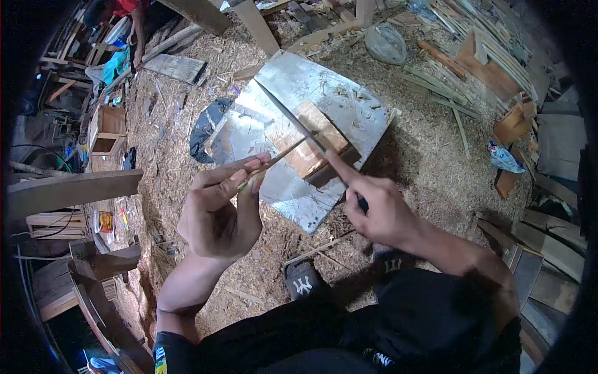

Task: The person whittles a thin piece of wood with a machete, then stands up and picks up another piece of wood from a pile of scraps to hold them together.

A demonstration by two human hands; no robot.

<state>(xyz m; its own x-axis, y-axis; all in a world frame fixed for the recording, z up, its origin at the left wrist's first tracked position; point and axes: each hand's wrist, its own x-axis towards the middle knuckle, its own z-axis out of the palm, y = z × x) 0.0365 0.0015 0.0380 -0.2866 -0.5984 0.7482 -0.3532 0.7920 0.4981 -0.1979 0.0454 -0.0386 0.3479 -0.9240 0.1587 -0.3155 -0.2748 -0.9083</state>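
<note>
My left hand [221,206] pinches a thin wooden stick [286,150] between thumb and fingertips. The stick slants up to the right, its far end meeting a long narrow metal blade [278,105] in this view. My right hand [383,209] is closed around the near end of that blade, index finger stretched along it; the grip itself is hidden in my fist. Beneath the crossing of stick and blade sits a thick wooden block [317,124]. It rests on a worn, pale flat board [355,100] lying on the ground.
Wood shavings [430,156] cover the ground. A black plastic bag [208,128] lies left of the board, a clear bag [385,43] beyond it. Scrap planks [492,68] are heaped at right. My sandalled feet [303,280] are below. Another person's arm [138,34] shows at upper left.
</note>
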